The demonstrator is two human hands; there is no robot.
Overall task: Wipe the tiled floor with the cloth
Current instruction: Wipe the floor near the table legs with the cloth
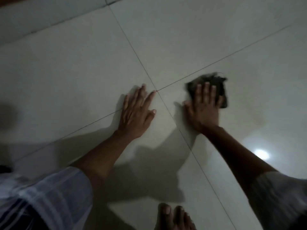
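The tiled floor (74, 77) is pale grey-white, glossy, with thin dark grout lines that cross near the middle of the view. My left hand (137, 112) lies flat on the tiles with fingers spread, beside the grout crossing, and holds nothing. To its right, my right hand (203, 108) presses flat on a dark, ragged cloth (217, 85), which shows beyond my fingertips and at the right side of my hand. The cloth and that hand are blurred. Most of the cloth is hidden under my palm.
My bare toes (173, 214) show at the bottom edge. White sleeves cover both upper arms. A bright light reflection (261, 154) sits on the tile at the right. A raised tiled step or edge (54, 15) runs along the top left.
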